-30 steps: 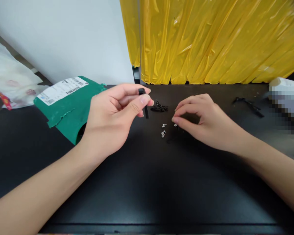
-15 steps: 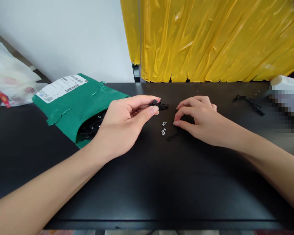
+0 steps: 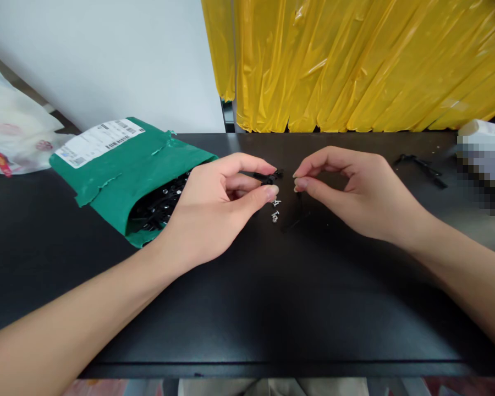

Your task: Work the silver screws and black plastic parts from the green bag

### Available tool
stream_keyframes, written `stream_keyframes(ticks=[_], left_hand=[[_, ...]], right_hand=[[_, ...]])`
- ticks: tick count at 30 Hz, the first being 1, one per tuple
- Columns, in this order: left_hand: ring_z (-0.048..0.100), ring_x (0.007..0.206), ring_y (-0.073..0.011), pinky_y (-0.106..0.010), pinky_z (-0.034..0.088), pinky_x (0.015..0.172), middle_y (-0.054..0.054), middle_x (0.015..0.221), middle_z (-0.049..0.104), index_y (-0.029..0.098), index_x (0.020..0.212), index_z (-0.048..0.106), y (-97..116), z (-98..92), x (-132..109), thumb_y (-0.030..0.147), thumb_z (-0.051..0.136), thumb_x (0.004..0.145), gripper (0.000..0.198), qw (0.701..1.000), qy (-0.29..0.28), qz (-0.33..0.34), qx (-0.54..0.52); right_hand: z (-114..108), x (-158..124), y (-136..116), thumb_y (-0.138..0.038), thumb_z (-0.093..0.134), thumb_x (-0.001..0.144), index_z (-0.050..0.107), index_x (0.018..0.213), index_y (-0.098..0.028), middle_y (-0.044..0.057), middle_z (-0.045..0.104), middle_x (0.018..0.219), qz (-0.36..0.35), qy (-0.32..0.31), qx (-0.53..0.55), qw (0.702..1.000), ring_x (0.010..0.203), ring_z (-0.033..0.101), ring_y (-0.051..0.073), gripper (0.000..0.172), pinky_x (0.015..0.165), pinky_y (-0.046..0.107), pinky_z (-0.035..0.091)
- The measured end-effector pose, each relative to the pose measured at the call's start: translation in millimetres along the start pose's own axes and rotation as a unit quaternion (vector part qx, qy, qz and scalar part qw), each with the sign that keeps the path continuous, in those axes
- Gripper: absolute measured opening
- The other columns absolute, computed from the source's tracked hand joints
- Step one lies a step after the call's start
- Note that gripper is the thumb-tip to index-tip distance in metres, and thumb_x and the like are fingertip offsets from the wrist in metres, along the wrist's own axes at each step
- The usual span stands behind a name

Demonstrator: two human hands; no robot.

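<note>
My left hand (image 3: 218,212) is curled, with a small black part (image 3: 267,177) between its fingers and thumb; its exact shape is partly hidden. My right hand (image 3: 346,192) pinches with thumb and index finger, and a thin black cord (image 3: 300,202) seems to hang from the fingertips down to the tabletop. Several small silver screws (image 3: 275,216) lie on the dark table just below the left fingertips. Beside the left wrist lies a green mailing bag (image 3: 144,165), its mouth gaping, with many black parts (image 3: 160,209) inside.
A black strap-like piece (image 3: 423,169) rests at the right on the dark table (image 3: 247,308). Behind it stands a whitish box-shaped object (image 3: 484,140), partly blurred out. A white plastic bag (image 3: 20,121) is at the far left. Yellow plastic curtain (image 3: 346,66) hangs at the back.
My right hand has risen slightly and closed into a pinch, and the thin cord that lay on the table appears partly lifted. The left hand has shifted slightly right, its fingers wider apart.
</note>
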State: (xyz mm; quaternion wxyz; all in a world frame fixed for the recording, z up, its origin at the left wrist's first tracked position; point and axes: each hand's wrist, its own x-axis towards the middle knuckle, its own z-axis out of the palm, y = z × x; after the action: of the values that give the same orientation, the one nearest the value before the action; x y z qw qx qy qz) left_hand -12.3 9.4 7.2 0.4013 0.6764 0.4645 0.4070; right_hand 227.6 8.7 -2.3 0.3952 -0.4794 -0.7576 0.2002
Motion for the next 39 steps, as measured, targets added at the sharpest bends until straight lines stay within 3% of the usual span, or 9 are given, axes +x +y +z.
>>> stream_keyframes(ticks=[6,10,14,20,26,33,39], left_hand=[[0.079,0.075,-0.0152,-0.023,0.057,0.064,0.002,0.083,0.086,0.024,0.109,0.083,-0.7,1.1,-1.0,0.029,0.088,0.090,0.020,1.000,-0.014,0.001,-0.003],[0.070,0.061,-0.0148,-0.024,0.045,0.051,0.002,0.076,0.084,0.026,0.116,0.075,-3.2,1.4,-1.2,0.031,0.089,0.089,0.032,0.999,-0.009,-0.020,-0.023],[0.066,0.057,-0.0143,-0.025,0.041,0.048,0.003,0.074,0.083,0.026,0.108,0.068,-3.7,2.5,-2.0,0.031,0.090,0.087,0.032,0.998,-0.023,-0.032,-0.039],[0.073,0.065,-0.0165,-0.027,0.050,0.057,0.003,0.076,0.084,0.026,0.103,0.063,-2.1,5.6,-5.3,0.029,0.088,0.088,0.030,0.997,-0.050,-0.021,-0.055],[0.075,0.065,-0.0180,-0.030,0.052,0.060,0.003,0.077,0.084,0.026,0.101,0.062,-1.2,4.8,-5.9,0.030,0.091,0.087,0.033,0.998,-0.050,-0.015,-0.041],[0.075,0.064,-0.0184,-0.031,0.052,0.057,0.002,0.078,0.083,0.026,0.099,0.061,0.2,5.2,-7.1,0.033,0.090,0.087,0.032,0.999,-0.040,-0.008,-0.014],[0.074,0.063,-0.0175,-0.030,0.054,0.058,0.004,0.074,0.082,0.026,0.096,0.062,2.3,6.6,-8.6,0.029,0.091,0.086,0.031,1.000,-0.021,-0.001,-0.015]], right_hand=[[-1.0,-1.7,-2.8,-0.035,0.086,0.096,0.090,0.101,-0.029,-0.001,0.087,0.101,0.013,0.003,0.059,0.998,0.096,0.080,0.022,0.008,0.093,0.037,0.062],[-0.2,-1.6,-4.3,-0.032,0.087,0.096,0.091,0.104,-0.030,-0.001,0.088,0.101,0.022,-0.026,0.090,0.995,0.095,0.081,0.022,0.010,0.094,0.037,0.063],[5.0,-2.7,-7.3,-0.032,0.085,0.098,0.091,0.101,-0.032,-0.002,0.086,0.100,0.010,-0.020,0.148,0.989,0.095,0.078,0.019,0.006,0.091,0.034,0.063],[13.0,-6.2,-12.4,-0.024,0.090,0.094,0.093,0.099,-0.034,-0.001,0.084,0.103,0.017,-0.034,0.253,0.967,0.093,0.076,0.014,0.011,0.079,0.027,0.062],[11.4,-5.5,-14.8,-0.020,0.095,0.087,0.092,0.094,-0.034,-0.004,0.085,0.100,0.064,-0.035,0.284,0.956,0.092,0.077,0.013,0.016,0.084,0.025,0.064],[12.3,-5.2,-14.4,-0.022,0.093,0.090,0.092,0.095,-0.033,-0.002,0.085,0.098,0.056,-0.027,0.269,0.961,0.091,0.077,0.016,0.012,0.085,0.031,0.066],[11.0,-6.3,-14.0,-0.026,0.094,0.091,0.092,0.095,-0.033,-0.002,0.084,0.100,0.064,-0.057,0.290,0.953,0.094,0.077,0.015,0.008,0.088,0.028,0.065]])
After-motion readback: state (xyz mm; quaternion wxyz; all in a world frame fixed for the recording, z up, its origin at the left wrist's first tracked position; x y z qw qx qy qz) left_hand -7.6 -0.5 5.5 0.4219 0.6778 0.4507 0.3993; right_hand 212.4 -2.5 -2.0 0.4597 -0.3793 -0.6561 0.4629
